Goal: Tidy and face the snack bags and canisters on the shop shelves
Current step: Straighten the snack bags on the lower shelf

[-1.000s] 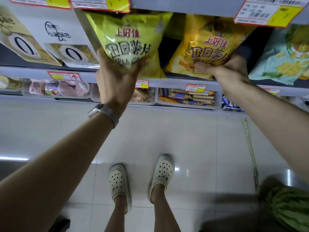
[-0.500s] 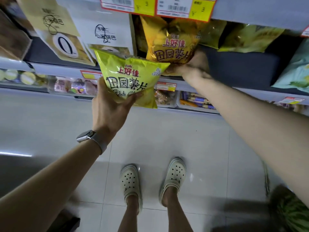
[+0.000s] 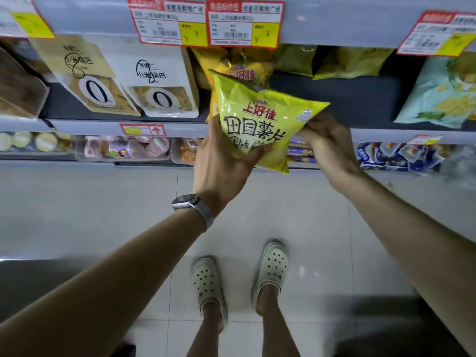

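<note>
Shelf (image 3: 360,99) behind, chip bag (image 3: 260,124) between hands

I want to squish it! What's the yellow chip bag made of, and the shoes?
The chip bag looks like thin, glossy plastic film: it crinkles and shines where the left hand and right hand hold it. The shoes look like soft matte foam or rubber, moulded with holes.

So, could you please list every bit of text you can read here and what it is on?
"Oishi", "上好佳", "田园薯片", "Potato": lime-yellow chip bag held in both hands.
"上好佳": orange chip bag behind.
"小米锅巴", "0": white pouch and tan pouch.
"¥ 3": two shelf price tags; their small print is blurred.
</note>
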A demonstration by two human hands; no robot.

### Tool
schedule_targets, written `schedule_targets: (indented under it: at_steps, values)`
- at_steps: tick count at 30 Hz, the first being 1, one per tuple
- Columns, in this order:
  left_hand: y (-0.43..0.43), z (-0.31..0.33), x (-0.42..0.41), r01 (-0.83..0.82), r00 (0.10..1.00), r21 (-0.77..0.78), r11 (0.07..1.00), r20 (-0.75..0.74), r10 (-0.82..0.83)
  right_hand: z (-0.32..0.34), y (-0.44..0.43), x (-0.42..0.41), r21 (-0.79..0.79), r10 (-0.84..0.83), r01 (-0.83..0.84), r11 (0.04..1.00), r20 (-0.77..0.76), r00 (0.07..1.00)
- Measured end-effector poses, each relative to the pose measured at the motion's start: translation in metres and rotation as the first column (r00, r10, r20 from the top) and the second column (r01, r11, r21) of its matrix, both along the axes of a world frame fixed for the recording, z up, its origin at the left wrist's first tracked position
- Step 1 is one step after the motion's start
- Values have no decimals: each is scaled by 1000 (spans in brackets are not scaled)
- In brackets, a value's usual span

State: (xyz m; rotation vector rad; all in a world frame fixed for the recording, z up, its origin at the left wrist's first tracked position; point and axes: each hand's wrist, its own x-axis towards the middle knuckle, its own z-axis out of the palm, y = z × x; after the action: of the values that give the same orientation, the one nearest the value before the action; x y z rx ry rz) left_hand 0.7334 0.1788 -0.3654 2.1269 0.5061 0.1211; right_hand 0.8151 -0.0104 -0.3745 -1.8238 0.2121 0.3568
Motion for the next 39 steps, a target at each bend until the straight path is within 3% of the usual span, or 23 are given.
schedule_targets:
  at_steps: [3, 5, 9, 12, 18, 24, 35, 39]
  values:
    - [-31, 5, 21, 22, 1000, 8, 1000, -22, -22, 4, -24, -18, 25, -118, 117, 993, 29, 993]
    - [-58, 9, 40, 14, 1000, -9, 1000, -27, -14, 5, -44, -24, 4, -84, 84, 996, 94, 992]
    - [-105, 10, 80, 26, 1000, -37, 999, -14, -27, 4, -68, -16, -200, 46, -19, 980, 134, 990]
    - [-128, 7, 105, 42, 998, -59, 997, -44, -45, -4, -76, 9, -340, 42, 17, 940, 164, 986]
    - [-119, -17, 128, 81, 996, -44, 996, -17, -82, -24, -79, 59, -304, 90, -50, 951, 118, 989]
    - [-107, -41, 124, 146, 985, -31, 989, -92, -148, -52, -79, 63, -321, 211, -181, 930, 63, 975]
    - [-97, -35, 119, 318, 939, 99, 943, -170, -298, -53, -79, 64, -437, 225, -196, 878, 15, 974]
    - [-93, -22, 103, 372, 904, 124, 920, -272, -329, -47, -81, 50, -487, 156, -131, 864, 10, 988]
